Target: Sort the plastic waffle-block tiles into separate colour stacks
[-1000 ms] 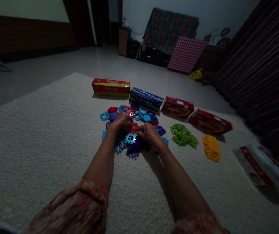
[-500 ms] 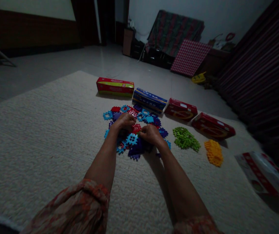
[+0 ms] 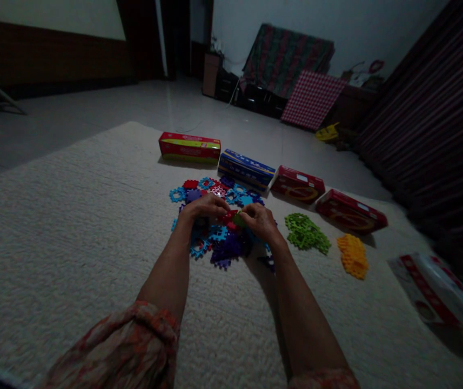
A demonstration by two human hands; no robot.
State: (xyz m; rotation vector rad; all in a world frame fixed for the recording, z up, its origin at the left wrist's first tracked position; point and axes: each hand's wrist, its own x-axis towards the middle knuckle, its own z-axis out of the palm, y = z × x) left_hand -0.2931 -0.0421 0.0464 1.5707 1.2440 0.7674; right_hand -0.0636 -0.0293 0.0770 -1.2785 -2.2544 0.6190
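Observation:
My left hand [image 3: 207, 206] is closed with its fingertips on a red toothed plastic piece [image 3: 228, 217]. Pinched in my right hand [image 3: 259, 221] is a green toothed plastic piece [image 3: 238, 218], close against the red one; whether the two are joined I cannot tell. Both hands are over a mixed pile of blue, purple and red toothed pieces [image 3: 231, 246], partly hiding it. To the right lies a heap of green toothed pieces [image 3: 307, 232], and beyond it a stack of yellow-orange ones [image 3: 351, 256].
Behind the pieces, a red and yellow box [image 3: 189, 148], a blue box [image 3: 246, 168] and two dark red boxes [image 3: 298, 184] stand in a row on the beige mat [image 3: 93, 216]. A red and white package [image 3: 437, 292] lies at the right.
The red and green pieces have come up between my fingers and show more clearly. My right hand has shifted slightly right, and the view has tilted a little.

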